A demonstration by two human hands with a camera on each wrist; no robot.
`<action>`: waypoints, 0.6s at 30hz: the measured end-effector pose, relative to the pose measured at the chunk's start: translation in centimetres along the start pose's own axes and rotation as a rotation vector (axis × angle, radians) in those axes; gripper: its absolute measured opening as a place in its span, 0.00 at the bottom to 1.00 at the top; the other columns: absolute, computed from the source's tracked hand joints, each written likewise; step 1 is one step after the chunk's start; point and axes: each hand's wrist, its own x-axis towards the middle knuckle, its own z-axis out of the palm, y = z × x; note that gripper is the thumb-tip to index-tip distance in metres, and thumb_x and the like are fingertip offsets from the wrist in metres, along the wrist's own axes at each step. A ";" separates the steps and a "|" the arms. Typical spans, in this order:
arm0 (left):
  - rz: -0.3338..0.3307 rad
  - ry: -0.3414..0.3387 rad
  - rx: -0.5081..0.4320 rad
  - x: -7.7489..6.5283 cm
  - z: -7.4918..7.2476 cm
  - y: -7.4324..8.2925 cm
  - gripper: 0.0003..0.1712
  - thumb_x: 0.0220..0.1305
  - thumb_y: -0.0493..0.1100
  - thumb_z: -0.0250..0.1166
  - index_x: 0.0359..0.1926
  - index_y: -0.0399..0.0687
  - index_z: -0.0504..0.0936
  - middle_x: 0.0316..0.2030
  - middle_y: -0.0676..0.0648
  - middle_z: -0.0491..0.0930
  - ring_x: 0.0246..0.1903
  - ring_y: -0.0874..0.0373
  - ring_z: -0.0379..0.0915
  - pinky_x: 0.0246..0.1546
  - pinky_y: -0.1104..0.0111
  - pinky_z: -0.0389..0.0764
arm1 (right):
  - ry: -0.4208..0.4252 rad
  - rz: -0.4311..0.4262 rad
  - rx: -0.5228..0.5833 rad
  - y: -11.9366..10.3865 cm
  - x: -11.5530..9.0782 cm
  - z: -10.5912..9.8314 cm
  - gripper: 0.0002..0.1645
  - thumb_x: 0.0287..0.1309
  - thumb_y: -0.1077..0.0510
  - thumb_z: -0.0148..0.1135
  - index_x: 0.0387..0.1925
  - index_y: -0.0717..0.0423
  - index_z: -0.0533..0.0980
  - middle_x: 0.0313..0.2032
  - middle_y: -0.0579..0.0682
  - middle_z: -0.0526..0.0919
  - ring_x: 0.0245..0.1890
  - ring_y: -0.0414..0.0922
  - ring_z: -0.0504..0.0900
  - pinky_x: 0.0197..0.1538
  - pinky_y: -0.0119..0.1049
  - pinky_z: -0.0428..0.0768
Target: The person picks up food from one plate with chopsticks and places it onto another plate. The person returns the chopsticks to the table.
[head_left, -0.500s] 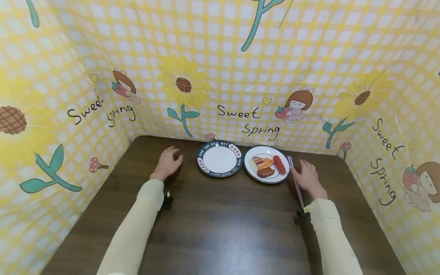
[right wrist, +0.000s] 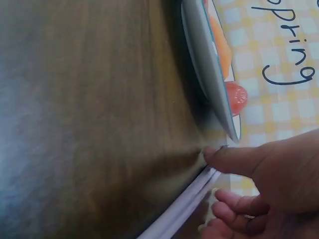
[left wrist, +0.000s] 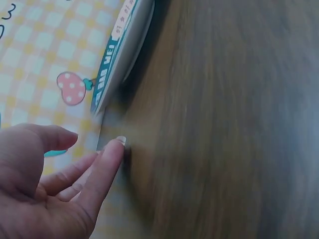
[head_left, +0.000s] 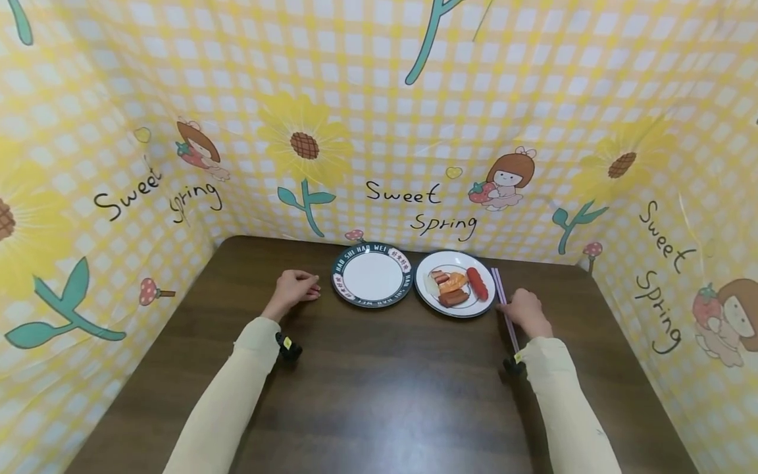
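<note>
A pair of pale purple chopsticks [head_left: 498, 283] lies on the table to the right of a dark-rimmed white plate [head_left: 472, 307]. My right hand [head_left: 526, 311] has its thumb and curled fingers on either side of the chopsticks [right wrist: 182, 209], pinching them. On that plate are a red sausage [head_left: 477, 284], an orange piece of food [head_left: 453, 283] and a brown piece [head_left: 453, 299]. My left hand [head_left: 291, 289] holds nothing. Its loosely bent fingers are to the left of a bare plate [head_left: 373, 276] with a green lettered rim, apart from it.
The dark wooden table [head_left: 385, 375] extends in front of both plates. A yellow checked cloth [head_left: 355, 158] with printed flowers hangs close behind the plates and along both sides. A small black wrist device [head_left: 288, 345] sits at the left cuff.
My right hand has lowered slightly and its fingers have curled in around the chopsticks. My left hand has turned, with its fingers now pointing right toward the bare plate. The view has shifted a little.
</note>
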 end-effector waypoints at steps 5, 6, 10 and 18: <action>-0.041 -0.008 -0.090 0.1 1.3 0.3 0.24 0.75 0.41 0.60 0.58 0.19 0.75 0.40 0.32 0.86 0.31 0.58 0.86 0.38 0.68 0.89 | -0.043 0.083 0.040 -0.4 0.1 -0.4 0.24 0.61 0.52 0.67 0.36 0.75 0.76 0.36 0.68 0.81 0.36 0.58 0.78 0.42 0.54 0.82; -0.042 -0.005 -0.119 0.1 1.5 0.3 0.24 0.75 0.40 0.60 0.58 0.19 0.75 0.39 0.31 0.86 0.31 0.57 0.86 0.38 0.68 0.89 | -0.058 0.105 0.057 -0.5 0.1 -0.5 0.24 0.62 0.53 0.66 0.38 0.75 0.76 0.36 0.67 0.81 0.36 0.57 0.78 0.41 0.53 0.82; -0.034 0.012 -0.218 0.2 2.3 0.4 0.23 0.73 0.37 0.62 0.58 0.18 0.75 0.41 0.31 0.85 0.32 0.58 0.86 0.41 0.68 0.89 | -0.102 0.166 0.114 -0.9 -0.2 -0.9 0.19 0.63 0.56 0.65 0.37 0.72 0.76 0.32 0.62 0.79 0.32 0.53 0.78 0.32 0.43 0.80; -0.092 0.063 -0.217 0.6 4.0 0.2 0.23 0.72 0.38 0.64 0.61 0.25 0.76 0.55 0.30 0.78 0.37 0.60 0.83 0.46 0.69 0.87 | -0.129 0.179 0.155 -0.9 -0.5 -1.1 0.15 0.63 0.56 0.64 0.29 0.65 0.75 0.24 0.54 0.77 0.24 0.46 0.79 0.25 0.33 0.79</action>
